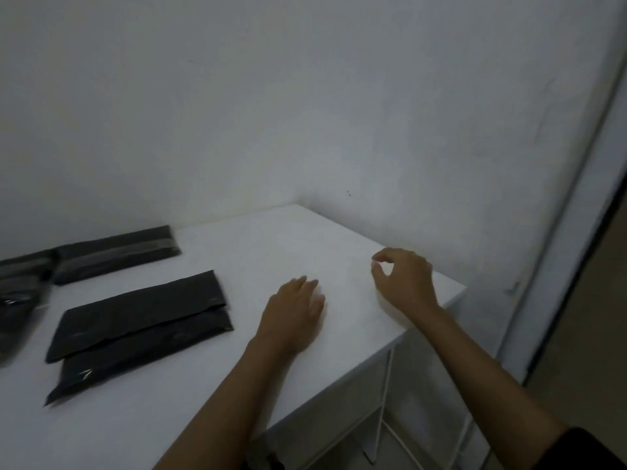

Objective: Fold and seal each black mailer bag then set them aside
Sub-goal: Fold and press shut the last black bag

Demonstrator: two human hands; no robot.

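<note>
— What are the hands doing?
— The left hand [295, 308] lies flat on the table [210, 395]. The right hand [403, 279] pinches thumb and finger; I can't tell on what.
— And the bags?
— The folded bag [142, 320] is left, apart. A hasty reach could slide it into the other bags [112, 252].

Both empty hands, left [291, 310] and right [403, 279], over white table [169, 418] beside folded black mailer bags [142, 330].

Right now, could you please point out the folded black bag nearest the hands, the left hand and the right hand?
Folded black bag [142, 327]: head view, middle of its folded flap.
Left hand [293, 313]: head view, back of the hand.
Right hand [405, 279]: head view, back of the hand.
</note>
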